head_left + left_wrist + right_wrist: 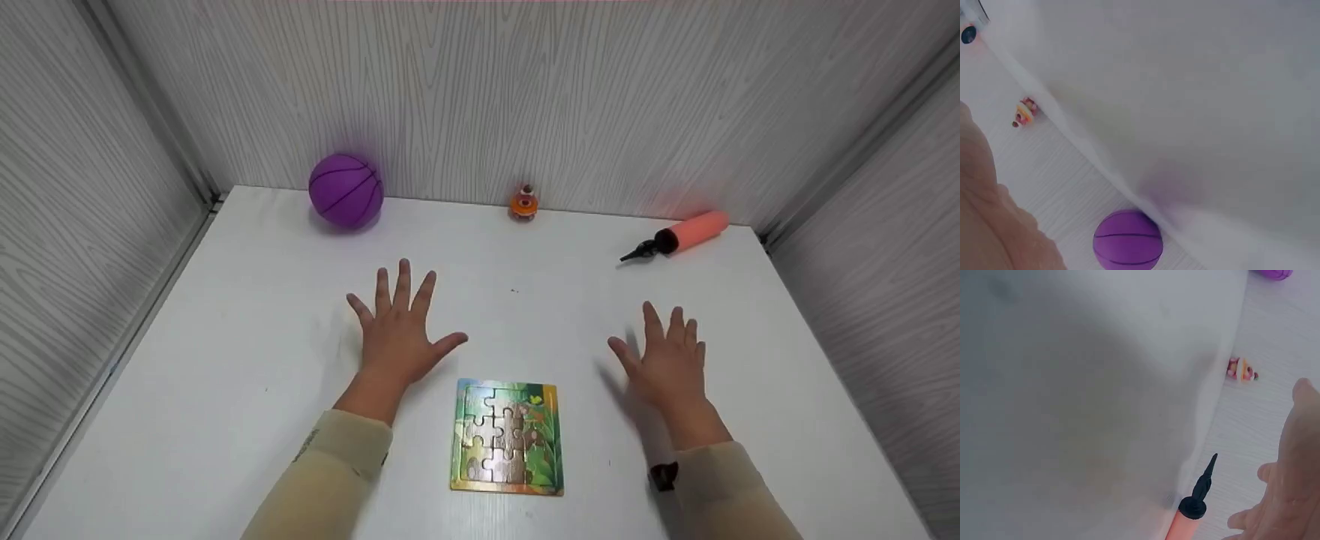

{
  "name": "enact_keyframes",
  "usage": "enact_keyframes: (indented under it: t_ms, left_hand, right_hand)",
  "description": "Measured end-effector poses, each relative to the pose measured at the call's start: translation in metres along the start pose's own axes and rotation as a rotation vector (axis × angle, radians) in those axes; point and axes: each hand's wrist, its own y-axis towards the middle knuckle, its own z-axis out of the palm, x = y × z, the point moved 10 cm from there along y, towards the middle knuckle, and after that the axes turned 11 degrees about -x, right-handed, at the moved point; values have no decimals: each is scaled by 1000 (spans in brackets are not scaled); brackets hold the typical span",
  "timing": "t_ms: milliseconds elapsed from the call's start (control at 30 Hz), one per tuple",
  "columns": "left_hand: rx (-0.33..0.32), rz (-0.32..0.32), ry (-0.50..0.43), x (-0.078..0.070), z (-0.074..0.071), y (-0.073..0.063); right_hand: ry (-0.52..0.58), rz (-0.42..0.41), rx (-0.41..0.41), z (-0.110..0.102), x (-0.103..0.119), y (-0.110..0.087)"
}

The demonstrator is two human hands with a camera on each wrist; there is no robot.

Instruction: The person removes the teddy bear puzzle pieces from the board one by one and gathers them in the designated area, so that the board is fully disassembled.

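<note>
Clearly apart, a spread left hand (397, 341) and right hand (670, 367) flank a square, multicoloured jigsaw puzzle (508, 436)

Both hands lie palm down, fingers fanned and thumbs pointing inward, and neither has hold of anything. Whether the palms touch the smooth white surface (225, 360) beneath them, I cannot tell. The puzzle lies flat on the near part of that surface, between the forearms and closer to the left hand, its interlocking pieces set inside a picture-printed border; neither hand touches it. Beyond the fingertips of the right hand, near them, a coral cylindrical pump with a black nozzle (694, 231) lies on its side, the nozzle slanting toward the middle. A purple ball with black lines (346, 191) sits at the far left, beyond the left hand. Between ball and pump, by the far edge, stands a small orange toy figure (524, 204). Pale wood-grain panels (465, 90) rise behind and at both sides. Beige sleeves (322, 476) cover the forearms, and a small black object (664, 476) shows beside the right cuff.
</note>
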Motion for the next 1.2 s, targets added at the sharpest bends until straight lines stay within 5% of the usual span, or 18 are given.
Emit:
enact_keyframes:
  t_ms: [233,367,467,767,1200]
  left_hand:
    - [37,-51,-265,-31,-15,-14]
    - [164,-102,-417,-46,-12,-28]
    - [257,-83,-451,-58,-9,-43]
    - [405,63,-369,-90,7,-87]
    - [419,163,-145,-96,27,-105]
  right_hand:
    - [91,33,52,-6,23,-20]
    - [171,43,79,-7,44,-33]
    - [243,46,97,-5,59,-44]
    - [413,19,191,13,93,-67]
    - [426,82,262,40,100,-80]
